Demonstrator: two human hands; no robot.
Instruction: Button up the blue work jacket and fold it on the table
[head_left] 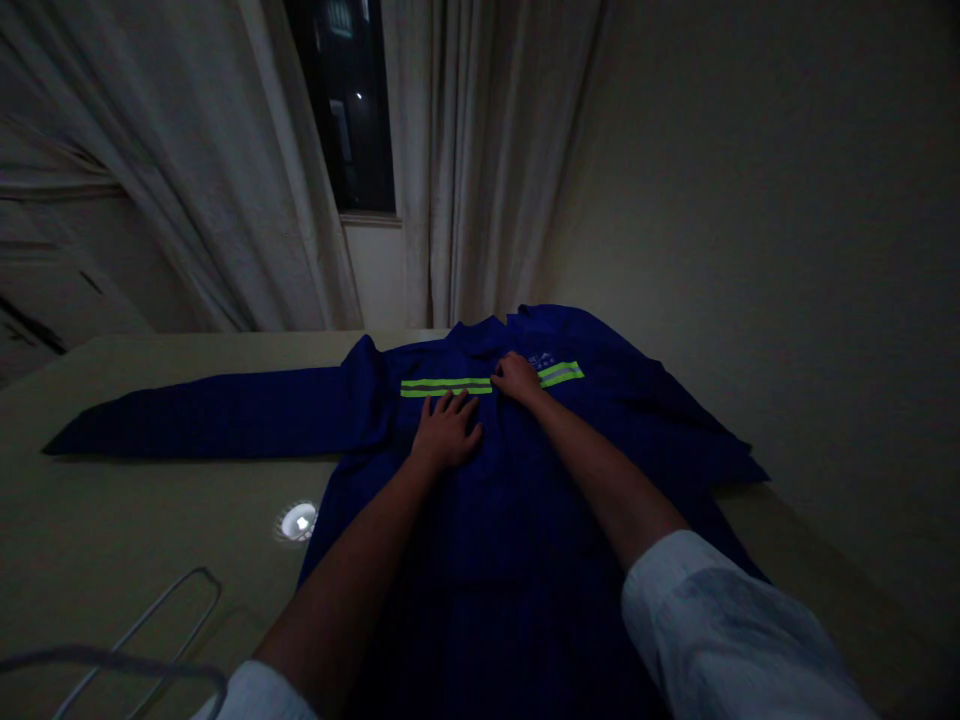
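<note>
A dark blue work jacket lies spread on a pale tabletop, collar at the far side. Its left-hand sleeve stretches straight out, and the other side slopes down to the right. Yellow-green strips with a grey band cross the chest, and a small pale emblem sits above the right one. My left hand rests flat on the chest just below the left strip, fingers spread. At the front opening, between the two strips, my right hand is closed in a pinch on the jacket's edge. Its fingertips are partly hidden.
Bent wire, like clothes hangers, lies at the lower left. A bright round object or reflection shows beside the jacket. Pale curtains hang behind the table around a dark window. A wall borders the right side.
</note>
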